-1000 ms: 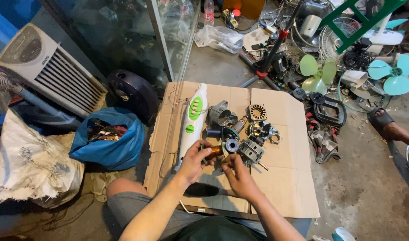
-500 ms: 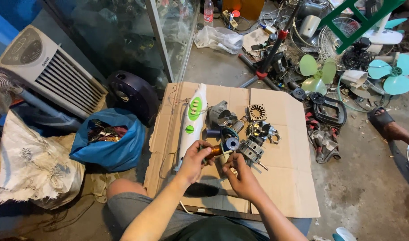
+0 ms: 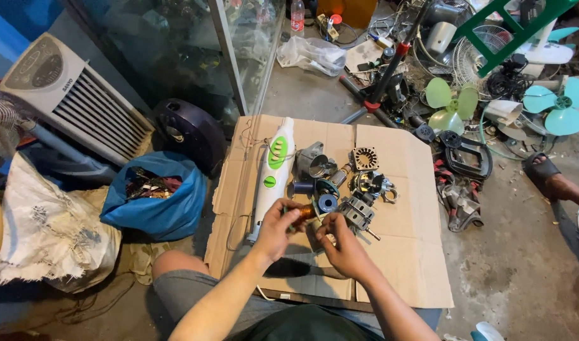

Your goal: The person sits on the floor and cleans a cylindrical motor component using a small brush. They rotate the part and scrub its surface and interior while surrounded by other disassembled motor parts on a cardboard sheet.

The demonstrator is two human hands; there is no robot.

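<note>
Two hands meet over a flattened brown cardboard sheet (image 3: 390,252) on the concrete floor. Left hand (image 3: 278,228) pinches a small copper-wound motor coil (image 3: 305,211) at the fingertips; right hand (image 3: 345,243) is curled just beside it, fingers bent in, whether it grips anything cannot be told. Just above the hands: blue round plastic cap (image 3: 328,203), grey metal motor block (image 3: 357,213), square laminated stator ring (image 3: 365,158). Left of them lies a long white-and-green plastic appliance body (image 3: 271,173). Farther left, a blue bag (image 3: 157,202) of scrap; at right, green fan blades (image 3: 452,104).
</note>
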